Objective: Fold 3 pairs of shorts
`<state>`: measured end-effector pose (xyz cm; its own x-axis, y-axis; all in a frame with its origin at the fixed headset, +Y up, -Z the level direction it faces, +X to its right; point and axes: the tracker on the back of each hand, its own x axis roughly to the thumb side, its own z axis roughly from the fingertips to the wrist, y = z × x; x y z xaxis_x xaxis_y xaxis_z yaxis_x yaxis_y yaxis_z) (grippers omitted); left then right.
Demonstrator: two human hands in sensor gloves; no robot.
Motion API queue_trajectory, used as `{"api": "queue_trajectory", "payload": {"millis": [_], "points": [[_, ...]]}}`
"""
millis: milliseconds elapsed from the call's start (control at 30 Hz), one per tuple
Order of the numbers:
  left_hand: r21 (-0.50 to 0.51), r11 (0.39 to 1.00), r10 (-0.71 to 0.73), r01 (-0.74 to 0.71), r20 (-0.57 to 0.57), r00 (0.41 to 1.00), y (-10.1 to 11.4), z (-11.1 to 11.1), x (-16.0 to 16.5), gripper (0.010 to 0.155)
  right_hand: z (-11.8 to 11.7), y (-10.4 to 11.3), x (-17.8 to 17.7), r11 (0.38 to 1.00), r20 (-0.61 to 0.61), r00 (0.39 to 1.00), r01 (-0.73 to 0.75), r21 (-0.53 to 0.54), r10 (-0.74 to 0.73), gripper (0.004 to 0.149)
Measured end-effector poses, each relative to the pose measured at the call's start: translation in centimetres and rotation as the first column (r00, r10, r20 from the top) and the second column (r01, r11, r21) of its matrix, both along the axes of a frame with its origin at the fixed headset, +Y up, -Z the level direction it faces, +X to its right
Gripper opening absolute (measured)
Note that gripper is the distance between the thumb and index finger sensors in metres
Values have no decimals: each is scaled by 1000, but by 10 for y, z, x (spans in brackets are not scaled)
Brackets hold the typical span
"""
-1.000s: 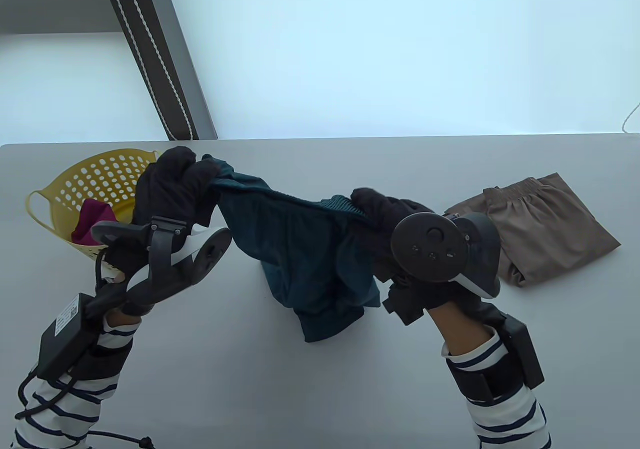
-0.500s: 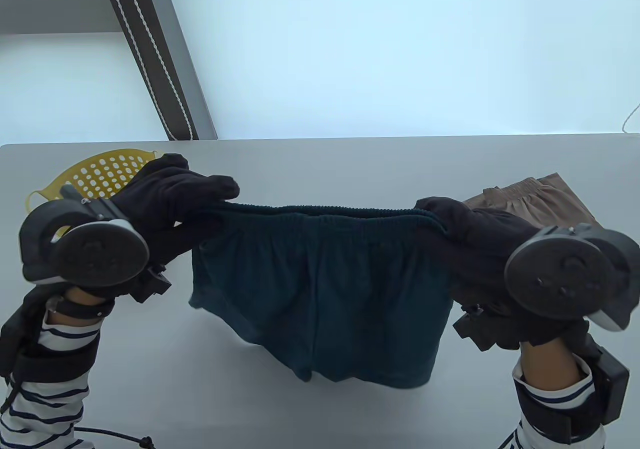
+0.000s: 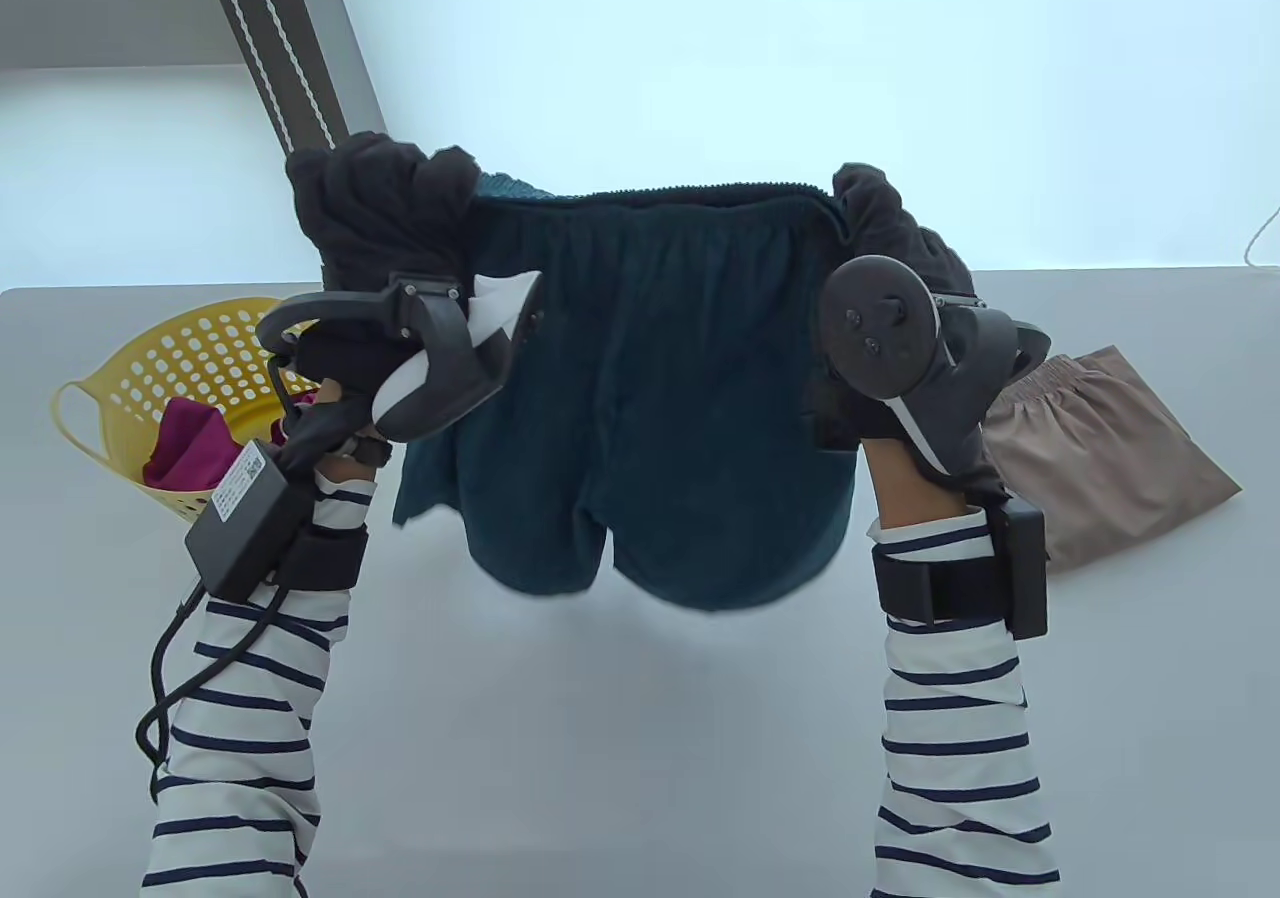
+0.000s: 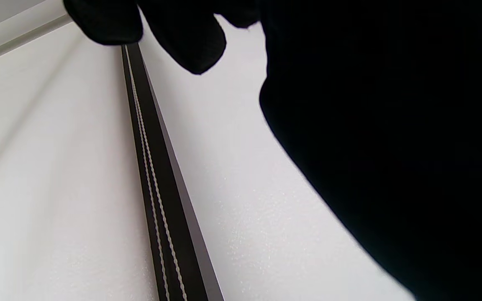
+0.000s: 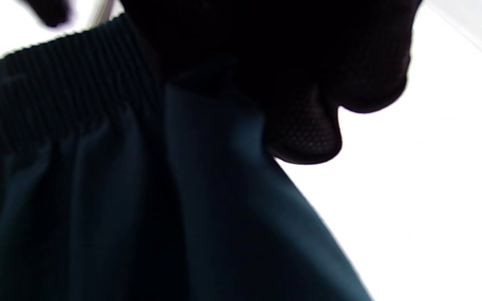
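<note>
— So, what sort of place is this?

— Plain pale-grey surface (image 3: 640,738), matte, with its far edge running straight across the table view. Behind it is a bright, washed-out whitish-blue backdrop, and a dark slanted post (image 3: 290,68) with two pale beaded cords along it leans at upper left. The left wrist view shows the same post (image 4: 157,188) against white.

— Anything to read?

— Only a white sticker on the black box (image 3: 245,513) strapped at the left wrist; its print is too small to make out. No brand shows on the clothing.

— And the shorts?

— The dark teal shorts (image 3: 660,418) hang in the air above the surface, waistband stretched level on top, both legs dangling free. The left hand (image 3: 375,203) has its gloved fingers curled round the waistband's left end, and the right hand (image 3: 885,223) grips the right end the same way. In the right wrist view the ribbed elastic and gathered cloth (image 5: 98,188) sit just under the glove.

— What else is lying about?

— A folded tan pair of shorts (image 3: 1100,448) lies flat on the surface at the right, beside the right forearm. A yellow perforated basket (image 3: 140,378) sits at the left with a magenta garment (image 3: 185,443) inside it. Both sleeves are white with navy stripes, and a black cable trails from the left wrist box.
</note>
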<state>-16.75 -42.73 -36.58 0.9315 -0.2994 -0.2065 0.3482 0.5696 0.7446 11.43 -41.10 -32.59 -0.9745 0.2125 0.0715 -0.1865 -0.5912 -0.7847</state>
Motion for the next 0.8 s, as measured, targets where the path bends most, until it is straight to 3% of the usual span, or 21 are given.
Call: {"api": "queue_trajectory", "payload": {"millis": [67,167,267,367,433,467,533,600,633,667,733,800], "points": [[20,1000,7,-7,37,999,0,4,-6,47,4,1,0,1000,-37,999,-25,10,25,46],[40,994,-107,105,51,993,-21,10,-12,47,1,-17,5,998,-154,988,-4,-65,-6,47],[-23,973,-227,230,95,969,-66,20,-19,48,-12,-60,12,978,-212,975,-109,-180,69,47],[-169,934,-282,315,190,940,-120,31,-24,48,-20,-115,14,929,-283,949,-221,-296,136,48],[-316,853,-328,415,293,898,-164,41,-26,48,-22,-152,14,875,-340,929,-282,-394,146,48],[-399,785,-342,474,360,868,-190,47,-27,48,-23,-174,14,819,-389,910,-331,-469,145,50],[-574,592,-333,565,464,821,-241,58,-29,53,-24,-227,14,630,-497,864,-430,-647,79,55],[-693,421,-304,586,501,810,-281,65,-33,62,-22,-270,15,427,-551,834,-485,-763,-38,63],[-728,352,-296,588,510,808,-296,67,-35,66,-21,-283,15,369,-558,826,-496,-786,-78,66],[-755,293,-277,587,521,808,-311,70,-36,68,-18,-308,16,246,-559,814,-515,-821,-161,67],[-779,231,-253,583,530,809,-326,76,-38,72,-13,-334,17,129,-549,802,-534,-835,-235,69],[-773,232,-257,590,537,804,-331,86,-39,74,-2,-356,18,1,-535,791,-560,-828,-295,72]]}}
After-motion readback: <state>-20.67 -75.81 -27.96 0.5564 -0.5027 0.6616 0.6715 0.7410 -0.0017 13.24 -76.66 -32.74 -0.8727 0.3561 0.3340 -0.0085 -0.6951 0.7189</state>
